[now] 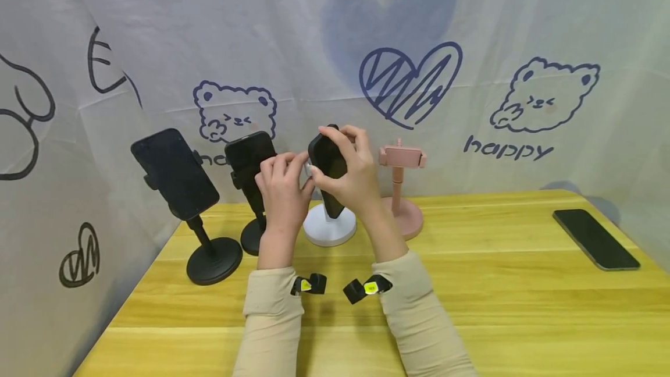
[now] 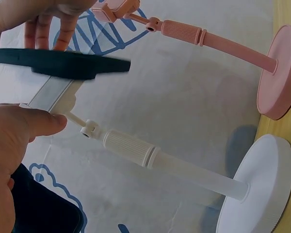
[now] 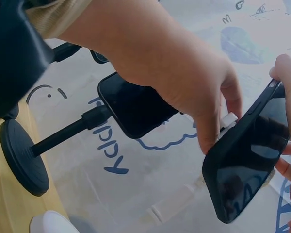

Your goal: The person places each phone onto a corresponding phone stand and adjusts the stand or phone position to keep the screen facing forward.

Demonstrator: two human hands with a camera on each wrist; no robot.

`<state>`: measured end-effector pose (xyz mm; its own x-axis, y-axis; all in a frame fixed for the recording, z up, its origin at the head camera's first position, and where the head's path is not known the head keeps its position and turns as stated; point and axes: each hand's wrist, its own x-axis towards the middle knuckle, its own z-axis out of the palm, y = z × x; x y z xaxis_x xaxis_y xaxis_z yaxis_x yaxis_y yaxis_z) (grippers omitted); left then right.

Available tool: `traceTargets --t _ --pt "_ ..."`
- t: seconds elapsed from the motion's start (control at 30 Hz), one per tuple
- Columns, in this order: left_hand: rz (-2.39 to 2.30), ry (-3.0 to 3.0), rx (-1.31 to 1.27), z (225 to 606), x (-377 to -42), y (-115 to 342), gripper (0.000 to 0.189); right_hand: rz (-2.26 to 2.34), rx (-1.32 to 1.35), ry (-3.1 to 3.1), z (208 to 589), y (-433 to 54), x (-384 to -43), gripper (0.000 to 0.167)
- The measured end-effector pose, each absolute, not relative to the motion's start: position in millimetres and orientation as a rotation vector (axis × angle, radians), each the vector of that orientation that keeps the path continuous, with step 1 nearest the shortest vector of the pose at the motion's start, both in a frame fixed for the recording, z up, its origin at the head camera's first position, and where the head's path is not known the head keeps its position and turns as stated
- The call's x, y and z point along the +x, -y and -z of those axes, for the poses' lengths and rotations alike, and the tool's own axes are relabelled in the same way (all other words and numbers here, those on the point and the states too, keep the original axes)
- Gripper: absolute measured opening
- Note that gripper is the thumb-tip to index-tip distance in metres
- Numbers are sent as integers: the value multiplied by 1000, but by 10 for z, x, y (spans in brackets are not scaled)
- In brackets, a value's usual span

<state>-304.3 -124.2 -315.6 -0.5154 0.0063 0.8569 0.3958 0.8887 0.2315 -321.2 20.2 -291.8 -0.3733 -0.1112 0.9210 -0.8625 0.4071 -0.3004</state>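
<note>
White stand: the landmark, its round base (image 1: 330, 233) flat on the wooden tabletop (image 1: 502, 301), its white clamp (image 2: 49, 95) up top on a thin jointed neck.
Held phone: at the white stand's clamp, above the base, tilted (image 1: 330, 157).
Right hand: clasped round the held phone (image 1: 361, 176), thumb and fingers on its edges.
Left hand: close beside the right (image 1: 284, 188), pinching the white clamp, thumb pressed along it in the left wrist view.
Contact: fingers cover the meeting place, so I can't be sure whether the phone's back is seated in the clamp.
Phone handling: probably stiff, fairly dense for its thinness, with a slick, breakable glass face; best taken by its long edges, fingers off the screen.
Clamp handling: looks like light, rigid plastic on a joint likely to swivel; best steadied close to the clamp.
Black stands: both left of the white stand, a nearer one (image 1: 214, 262) and a farther one (image 1: 253, 237), each bearing a phone.
Pink stand: just right of the white stand (image 1: 396, 192), its holder without a phone.
Loose phone: well right of the white stand, lying flat (image 1: 597, 239).
</note>
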Motion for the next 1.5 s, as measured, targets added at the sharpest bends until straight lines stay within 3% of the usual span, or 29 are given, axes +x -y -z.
traceTargets --t 0.63,1.5 --pt "479 2066 -296 3219 -3043 1225 37 -1097 783 1818 3085 -167 -3303 58" --pt "430 1920 -444 3226 -3106 1242 33 -1112 811 1822 3025 -240 -3337 58"
